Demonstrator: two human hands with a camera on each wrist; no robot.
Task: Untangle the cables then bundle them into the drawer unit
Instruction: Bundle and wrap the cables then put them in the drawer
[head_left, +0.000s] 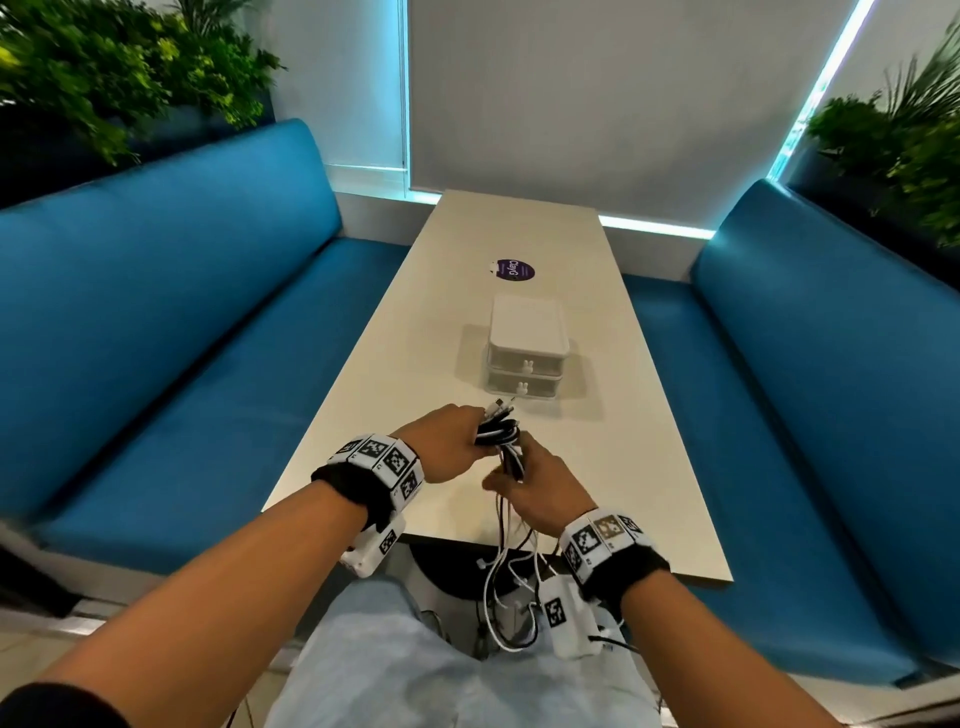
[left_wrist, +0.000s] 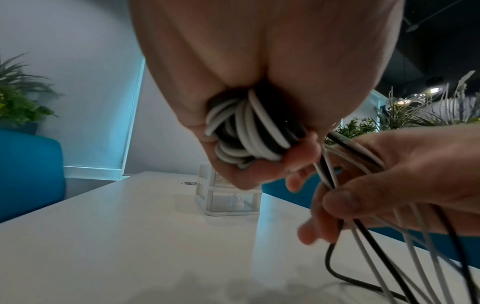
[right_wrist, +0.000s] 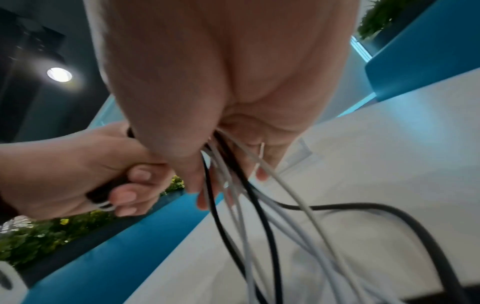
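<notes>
My left hand (head_left: 457, 441) grips a coiled bundle of black and white cables (head_left: 496, 431) above the near end of the table (head_left: 395, 374); the coil (left_wrist: 249, 133) fills its curled fingers. Just right of it, my right hand (head_left: 535, 483) holds the loose strands (right_wrist: 233, 185) between thumb and curled fingers. The free ends (head_left: 511, 597) hang past the table's front edge toward my lap. The white two-drawer unit (head_left: 525, 353) stands beyond the hands in mid-table, both drawers closed.
A purple round sticker (head_left: 511, 269) lies on the table behind the drawer unit. Blue benches (head_left: 182, 322) run along both sides, the right one (head_left: 810, 364) close to the table. Plants (head_left: 104, 67) stand behind the benches. The wall (head_left: 597, 93) closes the far end.
</notes>
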